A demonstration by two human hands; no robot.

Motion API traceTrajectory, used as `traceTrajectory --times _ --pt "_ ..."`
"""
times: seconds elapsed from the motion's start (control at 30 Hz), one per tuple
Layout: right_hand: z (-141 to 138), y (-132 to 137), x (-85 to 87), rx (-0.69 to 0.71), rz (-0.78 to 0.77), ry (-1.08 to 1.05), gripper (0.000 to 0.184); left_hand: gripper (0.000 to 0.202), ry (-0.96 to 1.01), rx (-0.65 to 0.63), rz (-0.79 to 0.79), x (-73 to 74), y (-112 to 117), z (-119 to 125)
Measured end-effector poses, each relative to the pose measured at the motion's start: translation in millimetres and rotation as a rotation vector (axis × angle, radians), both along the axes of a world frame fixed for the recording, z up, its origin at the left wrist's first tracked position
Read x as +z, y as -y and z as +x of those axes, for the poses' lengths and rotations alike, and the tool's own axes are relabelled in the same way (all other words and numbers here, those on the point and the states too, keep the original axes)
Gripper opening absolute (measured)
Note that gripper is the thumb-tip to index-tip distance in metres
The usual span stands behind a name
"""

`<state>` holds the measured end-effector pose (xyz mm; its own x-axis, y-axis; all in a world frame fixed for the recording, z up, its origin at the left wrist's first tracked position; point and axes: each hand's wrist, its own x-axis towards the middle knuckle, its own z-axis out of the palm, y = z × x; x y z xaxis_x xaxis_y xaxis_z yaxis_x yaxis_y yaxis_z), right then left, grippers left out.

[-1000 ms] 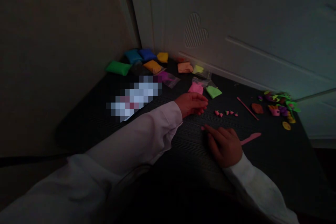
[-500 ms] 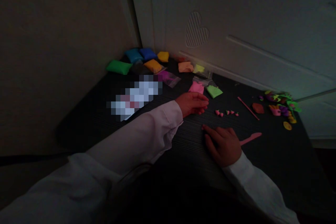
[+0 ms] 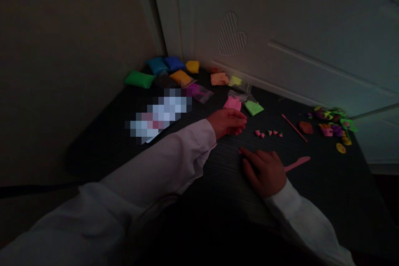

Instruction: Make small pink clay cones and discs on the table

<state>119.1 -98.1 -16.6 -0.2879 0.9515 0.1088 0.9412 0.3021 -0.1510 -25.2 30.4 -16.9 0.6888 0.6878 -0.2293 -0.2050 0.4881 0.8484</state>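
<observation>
My left hand [image 3: 227, 123] rests on its side on the dark table, fingers stretched forward and lightly bent, with nothing visible in it. Just beyond it lies a bag of pink modelling clay [image 3: 233, 103], partly hidden by the fingers. My right hand [image 3: 264, 172] is palm down with the index finger extended to the tabletop. A tiny pinkish spot shows at that fingertip; I cannot tell whether it is clay or the nail. A pink plastic knife [image 3: 298, 163] lies beside this hand, its near end hidden. Several tiny pink clay pieces with green bits [image 3: 269, 133] sit beyond both hands.
Clay packets, among them a green one [image 3: 140, 79] and a light green one [image 3: 254, 108], line the back. A blurred bright screen [image 3: 162, 114] lies left. To the right are a thin pink stick [image 3: 294, 128], a brown lump [image 3: 306, 127] and colourful clay figures [image 3: 336, 126].
The view has shifted very slightly. Both hands and the things on the table stay practically where they were.
</observation>
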Motion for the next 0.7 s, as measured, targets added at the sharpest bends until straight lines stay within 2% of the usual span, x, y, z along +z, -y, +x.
traceTrajectory --times 0.4,0.57,0.7 --pt "-1.2 1.9 1.1 -0.012 0.081 -0.005 0.030 0.017 -0.001 0.010 -0.012 1.1 0.0 0.1" --pt "-1.1 1.7 1.3 0.036 0.022 0.024 0.031 0.017 0.009 0.008 -0.004 0.9 0.4 0.2" --pt "-0.8 1.5 1.9 0.036 0.056 0.004 0.031 0.017 0.006 0.008 -0.005 1.1 0.7 0.1"
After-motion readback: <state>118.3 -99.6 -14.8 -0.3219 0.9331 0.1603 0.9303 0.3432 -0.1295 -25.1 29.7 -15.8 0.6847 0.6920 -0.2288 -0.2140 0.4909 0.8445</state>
